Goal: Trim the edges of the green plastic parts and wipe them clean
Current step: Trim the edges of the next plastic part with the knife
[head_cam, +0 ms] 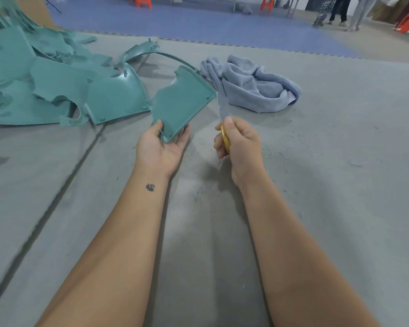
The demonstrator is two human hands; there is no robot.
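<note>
A flat green plastic part (180, 105) with a raised rim stands tilted above the grey mat. My left hand (162, 147) holds its lower corner, palm up, thumb on its face and fingers behind it. My right hand (237, 145) grips the yellow handle of a knife (222, 109). The blurred blade points up and away, and its tip lies against the part's right edge. A crumpled grey-blue cloth (253, 86) lies on the mat just beyond the knife.
A pile of several green plastic parts (57, 86) fills the left side, with one curved part (149, 53) behind the held one. Thin plastic shavings (269, 152) are scattered on the grey mat (340, 161). A blue floor, orange stools and standing people are far back.
</note>
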